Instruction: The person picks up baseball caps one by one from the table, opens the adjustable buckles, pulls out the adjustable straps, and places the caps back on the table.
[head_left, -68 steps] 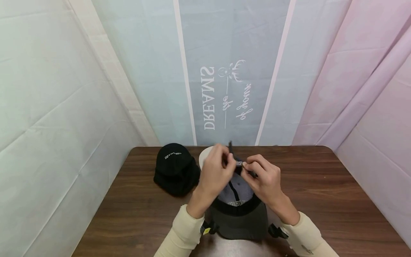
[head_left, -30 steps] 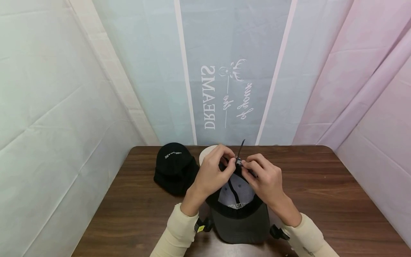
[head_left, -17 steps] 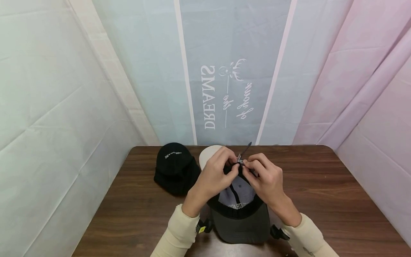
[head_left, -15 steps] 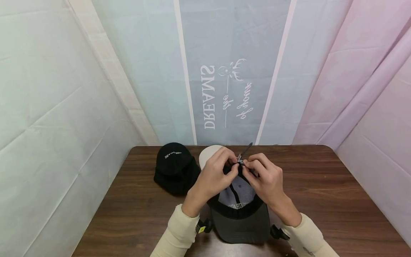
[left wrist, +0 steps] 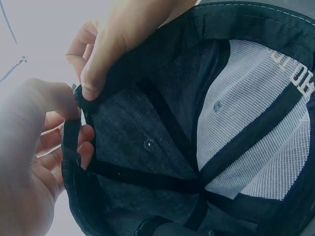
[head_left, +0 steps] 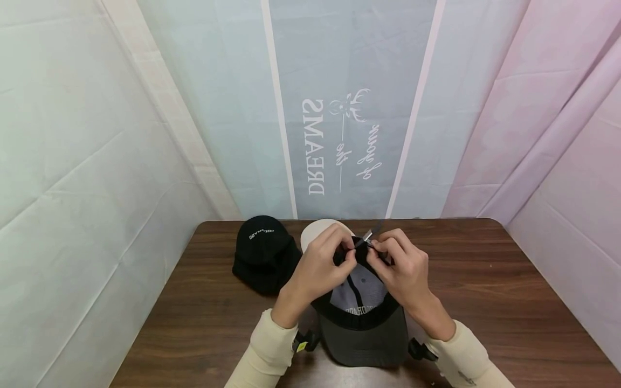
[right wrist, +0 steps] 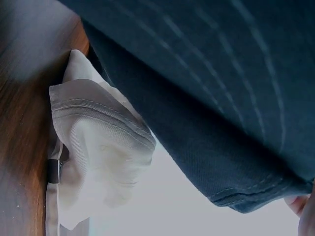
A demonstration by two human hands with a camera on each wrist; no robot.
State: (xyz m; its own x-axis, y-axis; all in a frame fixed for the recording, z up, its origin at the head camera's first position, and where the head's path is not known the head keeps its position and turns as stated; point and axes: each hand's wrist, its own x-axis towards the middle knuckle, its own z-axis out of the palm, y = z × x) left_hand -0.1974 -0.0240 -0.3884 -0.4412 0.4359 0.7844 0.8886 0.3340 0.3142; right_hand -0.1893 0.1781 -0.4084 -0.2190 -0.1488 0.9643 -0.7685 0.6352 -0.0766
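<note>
pinching the dark cap [head_left: 364, 342] by its strap [head_left: 359, 243], left fingers [head_left: 343, 235] and right fingers [head_left: 395, 240] flank the clasp [head_left: 367, 235].

Cream sleeves [head_left: 264, 347], black wrist devices [head_left: 421, 350], seemingly yellow label [head_left: 302, 346].

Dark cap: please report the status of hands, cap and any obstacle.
Left hand pinches rear strap; right hand pinches beside buckle. Dark cap held, interior visible. White cap close behind, apparently not blocking.
</note>
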